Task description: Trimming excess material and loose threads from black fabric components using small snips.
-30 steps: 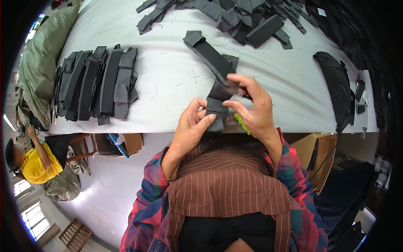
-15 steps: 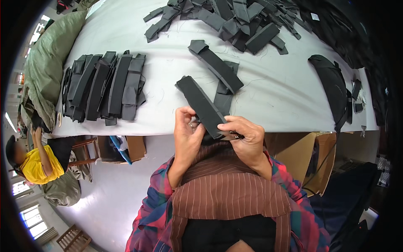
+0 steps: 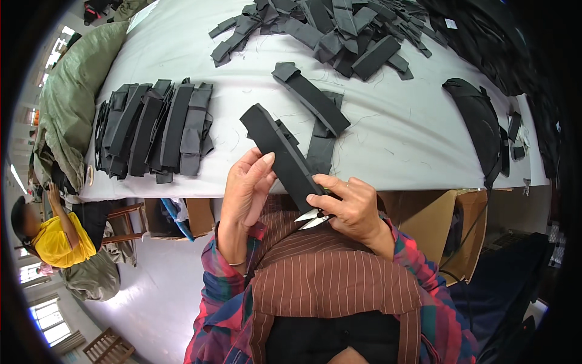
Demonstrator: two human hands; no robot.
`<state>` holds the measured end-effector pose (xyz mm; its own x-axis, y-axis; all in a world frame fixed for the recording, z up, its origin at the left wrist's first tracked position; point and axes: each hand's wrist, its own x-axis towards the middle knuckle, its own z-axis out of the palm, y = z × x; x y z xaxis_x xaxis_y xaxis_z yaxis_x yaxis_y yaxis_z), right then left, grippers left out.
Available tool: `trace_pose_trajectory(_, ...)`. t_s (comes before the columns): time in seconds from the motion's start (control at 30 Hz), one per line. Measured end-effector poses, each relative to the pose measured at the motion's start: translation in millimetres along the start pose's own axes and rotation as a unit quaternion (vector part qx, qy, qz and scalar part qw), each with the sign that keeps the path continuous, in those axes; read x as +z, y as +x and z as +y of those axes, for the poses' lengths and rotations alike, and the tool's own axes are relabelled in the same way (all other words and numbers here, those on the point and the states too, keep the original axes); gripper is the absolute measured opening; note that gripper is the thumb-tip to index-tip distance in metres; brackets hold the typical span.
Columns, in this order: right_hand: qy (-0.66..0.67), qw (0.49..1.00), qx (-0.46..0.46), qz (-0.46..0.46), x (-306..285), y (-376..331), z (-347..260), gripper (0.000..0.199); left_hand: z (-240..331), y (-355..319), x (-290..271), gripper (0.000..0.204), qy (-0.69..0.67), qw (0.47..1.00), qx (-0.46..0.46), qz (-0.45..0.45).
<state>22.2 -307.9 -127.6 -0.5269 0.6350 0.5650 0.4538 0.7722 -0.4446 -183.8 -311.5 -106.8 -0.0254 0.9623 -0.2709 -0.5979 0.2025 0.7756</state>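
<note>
A black fabric strip (image 3: 274,149) slants over the table's front edge, its far end up and to the left. My left hand (image 3: 247,185) is closed on the strip's left edge, thumb and fingers pinching it about midway. My right hand (image 3: 356,211) pinches the near end of the strip between thumb and forefinger. Tucked in that same hand is a pair of thread snips (image 3: 313,221), with two bright pointed blades sticking out to the left below the strip; the blades are apart. Just beyond the strip lie two more fabric strips (image 3: 320,104), one across the other.
A row of stacked dark strips (image 3: 160,130) lies at the left of the white-covered table (image 3: 236,91). A loose heap of strips (image 3: 339,30) is at the far side. To the right lies a black curved fabric piece (image 3: 476,127). A person in yellow (image 3: 63,239) is at far left.
My left hand has moved left along with the strip, and its back now shows less. The snips' blades, partly hidden earlier, now point left in full view below the strip.
</note>
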Motion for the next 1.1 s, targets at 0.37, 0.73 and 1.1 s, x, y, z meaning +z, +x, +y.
trace_pose_trajectory(0.37, -0.009, 1.000, -0.019, -0.016, -0.6, 4.3, 0.1, 0.022, -17.5, 4.1, -4.6, 0.024, -0.031, 0.999, 0.016, 0.010)
trace_pose_trajectory(0.73, 0.201, 0.957, 0.209, 0.010, -28.5, 21.3, 0.3, 0.030, -19.0, -15.9, 9.7, 0.049, 0.129, 0.975, 0.178, 0.032)
trace_pose_trajectory(1.1, 0.057, 0.978, 0.199, 0.029, -23.3, 25.2, -6.7, 0.014, -22.3, -18.0, 18.1, 0.049, 0.189, 0.953, 0.236, 0.026)
